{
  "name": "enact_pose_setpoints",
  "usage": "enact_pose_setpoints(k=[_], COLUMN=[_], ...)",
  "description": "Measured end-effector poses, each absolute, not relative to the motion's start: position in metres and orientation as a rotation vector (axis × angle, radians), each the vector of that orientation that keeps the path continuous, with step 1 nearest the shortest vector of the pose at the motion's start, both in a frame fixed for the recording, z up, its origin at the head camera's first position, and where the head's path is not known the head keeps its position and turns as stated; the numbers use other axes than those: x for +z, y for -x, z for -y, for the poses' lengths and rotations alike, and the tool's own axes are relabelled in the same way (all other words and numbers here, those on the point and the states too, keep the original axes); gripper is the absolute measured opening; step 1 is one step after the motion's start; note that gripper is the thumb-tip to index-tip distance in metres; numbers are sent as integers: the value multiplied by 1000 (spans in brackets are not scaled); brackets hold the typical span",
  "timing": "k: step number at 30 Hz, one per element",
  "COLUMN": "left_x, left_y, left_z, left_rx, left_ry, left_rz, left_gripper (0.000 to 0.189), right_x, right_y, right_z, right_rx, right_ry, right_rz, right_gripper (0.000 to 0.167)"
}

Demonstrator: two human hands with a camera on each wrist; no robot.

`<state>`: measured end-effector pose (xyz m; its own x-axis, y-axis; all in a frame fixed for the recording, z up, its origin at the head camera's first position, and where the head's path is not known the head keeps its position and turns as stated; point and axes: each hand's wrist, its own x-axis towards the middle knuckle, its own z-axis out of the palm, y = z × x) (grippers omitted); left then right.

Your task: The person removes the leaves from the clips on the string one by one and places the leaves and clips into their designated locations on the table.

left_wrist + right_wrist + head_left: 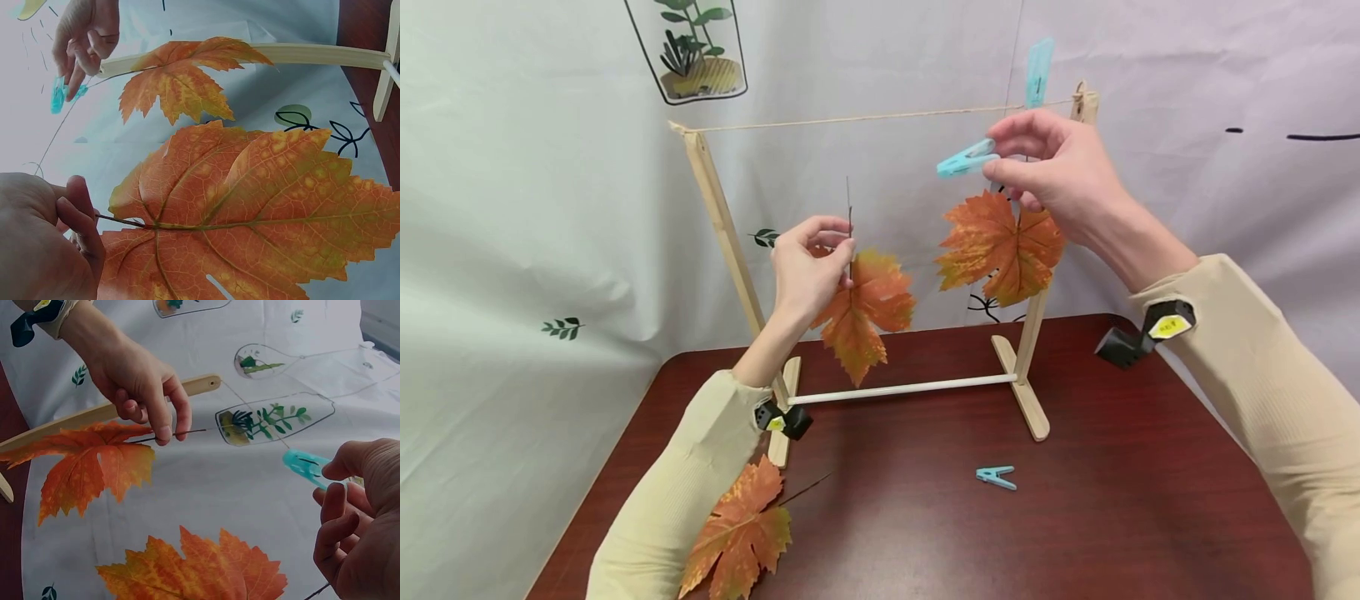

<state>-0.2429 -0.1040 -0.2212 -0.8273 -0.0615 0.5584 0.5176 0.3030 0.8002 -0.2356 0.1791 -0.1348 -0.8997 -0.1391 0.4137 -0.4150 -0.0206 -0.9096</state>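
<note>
A wooden rack (724, 225) strung with twine (850, 121) stands on the glossy reddish-brown table (910, 517) before a creased, plant-printed cloth (550, 167). At ten o'clock the left hand (808, 267) pinches an orange maple leaf (868, 304) by its stem (850, 221); at two the right hand (1063, 162) pinches a turquoise clothespin (964, 160), seemingly near the twine. Another clothespin (994, 476) lies at five.

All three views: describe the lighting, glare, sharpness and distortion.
Head: bright, with a pale sheen on the glossy dark-red table; left wrist: the white printed fabric backdrop washes out at left, the pale wooden upright looks bowed, probably by the lens, while veins show clearly on the near orange, toothed leaf; right wrist: dimmer, the same backdrop greyer.
</note>
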Motion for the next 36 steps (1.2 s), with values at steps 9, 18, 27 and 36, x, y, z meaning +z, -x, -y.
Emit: enact_pose_setpoints(k=[9, 18, 27, 36], left_x=[-228, -237, -245, -252], left_y=[237, 231, 223, 216], left_z=[113, 122, 134, 144], left_rx=[-1514, -1468, -1416, -1346], left_ry=[433, 446, 448, 450], left_rz=[2088, 2104, 2145, 2145], left_gripper=[16, 16, 17, 16], right_x=[-145, -156, -170, -183], right_y=[233, 231, 227, 224], right_z=[-183, -188, -193, -199], right_rx=[2056, 2065, 2056, 2116], right_ry=[-575, -605, -612, -609], right_rz=[2052, 2042, 2051, 2055], right_gripper=[25, 23, 22, 23])
